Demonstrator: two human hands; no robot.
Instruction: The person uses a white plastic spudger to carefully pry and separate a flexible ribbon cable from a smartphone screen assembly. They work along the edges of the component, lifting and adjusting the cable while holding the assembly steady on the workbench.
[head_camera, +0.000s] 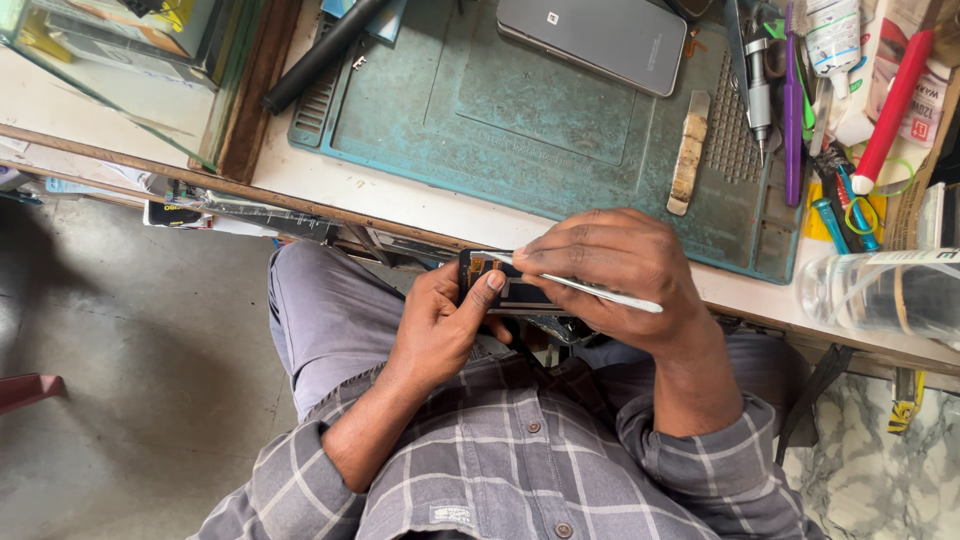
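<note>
Head view, looking straight down at lap and bench edge. Left hand (440, 325) grips an opened phone body (500, 285), fingers curled under it, thumb pressed on its face; orange and dark internals show at the top left corner. Phone body held over the lap, just below the near edge of the workbench (400, 200), not resting on it. Right hand (610, 270) closed around a thin white metal tool (585, 287), pinched between thumb and fingers, tool lying nearly flat across the phone body, tip toward the left, tail sticking out to the right past the knuckles. Both hands touch over the phone body.

On the bench: worn teal work mat (520, 110); grey phone (595, 35) lying flat near the mat's far edge; wooden-handled brush (688, 150) standing lengthwise on the mat's right part. Right of the mat, a clutter of tools: purple tool (793, 110), red-handled tool (893, 100), white tube (833, 35). Clear plastic bottle (880, 290) lies on its side at the right edge. Black rod (320, 55) lies at the mat's upper left. Grey checked shirt (500, 460) fills the bottom.
</note>
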